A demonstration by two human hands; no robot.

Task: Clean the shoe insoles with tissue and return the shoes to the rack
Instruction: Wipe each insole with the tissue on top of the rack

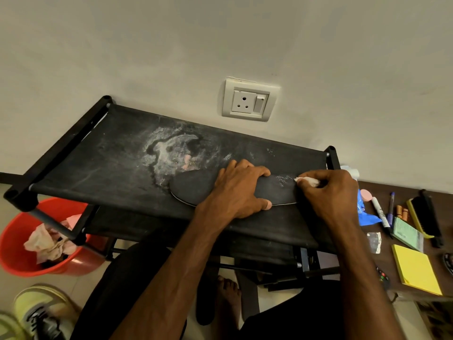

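A dark insole [193, 187] lies flat on the black fabric top of the shoe rack [98, 153]. My left hand [241, 190] presses down across its middle, fingers wrapped over its edges. My right hand [328, 192] pinches a small white tissue [307, 180] against the insole's right end, beside a patch of pale marks. A yellow-green shoe [39, 312] stands on the floor at the bottom left. Another dark insole [208, 298] lies on the floor under the rack, by my bare foot.
A red bucket [19, 256] with crumpled used tissues sits left of the rack. A brown table [382, 266] on the right carries a blue tissue pack [365, 214], markers, yellow sticky notes [416, 268] and a brush. A wall socket [248, 100] is behind the rack.
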